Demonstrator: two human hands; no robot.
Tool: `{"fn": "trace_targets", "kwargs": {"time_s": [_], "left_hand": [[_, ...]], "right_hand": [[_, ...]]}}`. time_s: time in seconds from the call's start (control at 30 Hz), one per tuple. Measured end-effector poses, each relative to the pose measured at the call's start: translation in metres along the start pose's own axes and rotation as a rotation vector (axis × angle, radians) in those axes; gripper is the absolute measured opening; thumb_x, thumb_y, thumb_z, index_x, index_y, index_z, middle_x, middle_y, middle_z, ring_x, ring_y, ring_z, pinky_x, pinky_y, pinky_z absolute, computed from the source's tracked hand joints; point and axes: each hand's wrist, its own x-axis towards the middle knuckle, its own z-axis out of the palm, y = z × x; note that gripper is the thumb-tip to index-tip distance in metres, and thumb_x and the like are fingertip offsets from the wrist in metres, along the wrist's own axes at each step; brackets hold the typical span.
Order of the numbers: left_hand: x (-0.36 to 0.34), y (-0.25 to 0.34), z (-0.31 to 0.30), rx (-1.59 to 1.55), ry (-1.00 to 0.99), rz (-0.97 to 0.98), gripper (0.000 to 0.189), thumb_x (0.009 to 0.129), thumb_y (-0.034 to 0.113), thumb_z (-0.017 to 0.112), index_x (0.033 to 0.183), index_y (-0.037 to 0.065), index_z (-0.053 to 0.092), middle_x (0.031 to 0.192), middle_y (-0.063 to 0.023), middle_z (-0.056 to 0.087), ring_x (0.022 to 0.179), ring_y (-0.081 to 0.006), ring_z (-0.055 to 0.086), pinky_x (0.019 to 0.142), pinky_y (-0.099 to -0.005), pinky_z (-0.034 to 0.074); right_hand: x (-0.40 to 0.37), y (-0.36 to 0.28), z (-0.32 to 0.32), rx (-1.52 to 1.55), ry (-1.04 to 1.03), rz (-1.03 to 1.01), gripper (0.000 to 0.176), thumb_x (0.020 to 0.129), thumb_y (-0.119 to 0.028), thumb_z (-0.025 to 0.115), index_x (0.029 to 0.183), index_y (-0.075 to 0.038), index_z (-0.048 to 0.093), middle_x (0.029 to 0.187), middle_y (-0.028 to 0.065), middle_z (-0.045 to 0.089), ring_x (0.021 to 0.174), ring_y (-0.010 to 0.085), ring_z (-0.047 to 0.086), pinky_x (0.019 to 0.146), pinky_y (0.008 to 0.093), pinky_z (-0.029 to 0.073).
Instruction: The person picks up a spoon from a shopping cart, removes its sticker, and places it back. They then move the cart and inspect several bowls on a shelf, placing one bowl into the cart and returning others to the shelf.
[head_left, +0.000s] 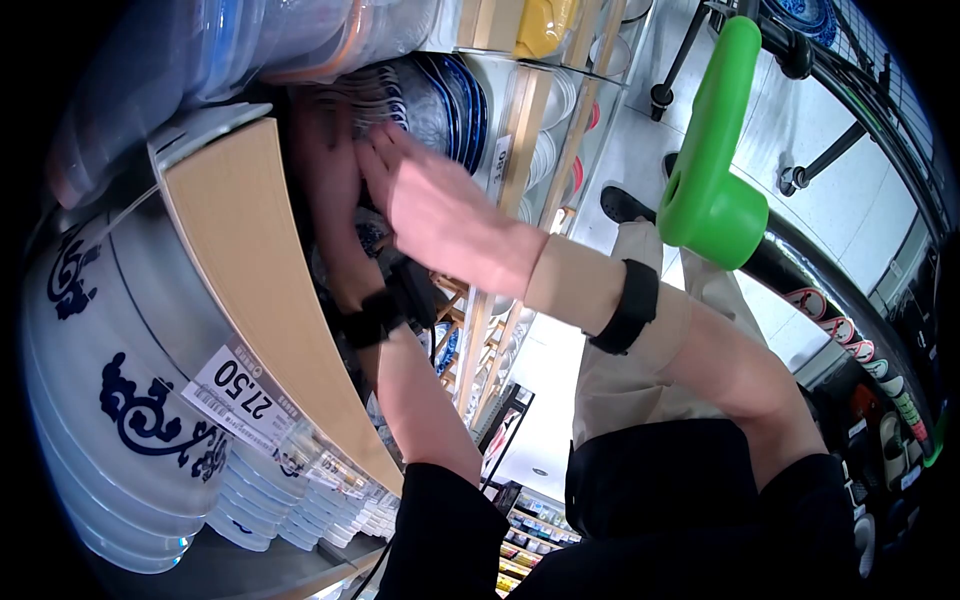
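A row of nested dishes with blue-and-white rims (pixel 440 105) lies on a shelf at the top middle. My right hand (pixel 430 200) reaches across to it, fingertips bent close together right at the rims and smeared by motion. Beside it, deeper in the shelf's shadow, my left hand (pixel 325 150) points at the same row, its fingers dim and blurred. Whether either hand grips a dish I cannot tell. Black straps circle both forearms, and a beige sleeve (pixel 580 285) covers the right wrist.
Stacked white bowls with dark blue scrolls (pixel 130 380) stand at the left, behind a wooden shelf edge (pixel 270 290) with a 27.50 price tag (pixel 245 400). Clear plastic containers (pixel 250 50) line the top. A cart with a green handle (pixel 710 170) stands on the right.
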Motion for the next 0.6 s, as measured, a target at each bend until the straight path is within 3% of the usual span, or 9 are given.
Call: {"fn": "trace_targets", "kwargs": {"time_s": [0.03, 0.1, 0.13, 0.27, 0.37, 0.6], "left_hand": [[-0.008, 0.010, -0.003, 0.041, 0.070, 0.013, 0.049, 0.094, 0.025, 0.066, 0.135, -0.001, 0.055, 0.129, -0.0254, 0.061, 0.122, -0.0403, 0.057, 0.104, -0.0445, 0.044], [-0.027, 0.025, -0.012, 0.146, 0.129, -0.049, 0.043, 0.091, 0.020, 0.070, 0.127, -0.001, 0.061, 0.124, -0.0234, 0.064, 0.117, -0.0381, 0.061, 0.100, -0.0442, 0.046], [-0.035, 0.030, -0.016, 0.211, 0.115, -0.123, 0.039, 0.090, 0.019, 0.071, 0.122, -0.001, 0.064, 0.123, -0.0218, 0.066, 0.114, -0.0364, 0.063, 0.098, -0.0435, 0.048], [-0.048, 0.055, -0.021, 0.192, 0.061, -0.183, 0.026, 0.088, 0.013, 0.072, 0.110, 0.000, 0.071, 0.111, -0.0167, 0.072, 0.101, -0.0294, 0.069, 0.089, -0.0401, 0.052], [-0.051, 0.059, -0.018, 0.168, 0.055, -0.239, 0.025, 0.088, 0.012, 0.073, 0.111, 0.003, 0.071, 0.103, -0.0150, 0.073, 0.091, -0.0258, 0.072, 0.082, -0.0366, 0.054], [-0.054, 0.060, -0.013, 0.159, 0.057, -0.275, 0.022, 0.090, 0.012, 0.072, 0.109, 0.003, 0.073, 0.100, -0.0149, 0.074, 0.087, -0.0241, 0.073, 0.076, -0.0353, 0.056]], "right_hand": [[0.005, 0.005, -0.007, -0.026, 0.086, -0.017, 0.053, 0.066, -0.001, 0.075, 0.115, 0.012, 0.060, 0.121, 0.0248, 0.063, 0.118, 0.0345, 0.059, 0.097, 0.0397, 0.054], [0.017, 0.017, -0.024, -0.072, 0.076, -0.002, 0.033, 0.069, 0.003, 0.069, 0.101, 0.007, 0.063, 0.102, 0.0210, 0.067, 0.103, 0.0342, 0.064, 0.086, 0.0413, 0.058], [0.022, 0.024, -0.023, -0.091, 0.175, -0.056, 0.021, 0.074, 0.003, 0.064, 0.095, 0.004, 0.064, 0.089, 0.0190, 0.067, 0.093, 0.0356, 0.065, 0.079, 0.0435, 0.058], [0.037, 0.032, -0.017, -0.193, 0.154, -0.132, 0.010, 0.077, -0.006, 0.066, 0.082, -0.009, 0.074, 0.085, 0.0106, 0.071, 0.080, 0.0295, 0.071, 0.067, 0.0388, 0.057], [0.042, 0.032, -0.007, -0.167, 0.165, -0.143, 0.006, 0.077, -0.007, 0.063, 0.081, -0.004, 0.066, 0.083, 0.0156, 0.066, 0.083, 0.0330, 0.066, 0.066, 0.0402, 0.053], [0.048, 0.030, -0.002, -0.320, 0.085, -0.140, 0.008, 0.078, -0.010, 0.065, 0.074, -0.004, 0.069, 0.080, 0.0116, 0.068, 0.088, 0.0305, 0.066, 0.067, 0.0373, 0.054]]}}
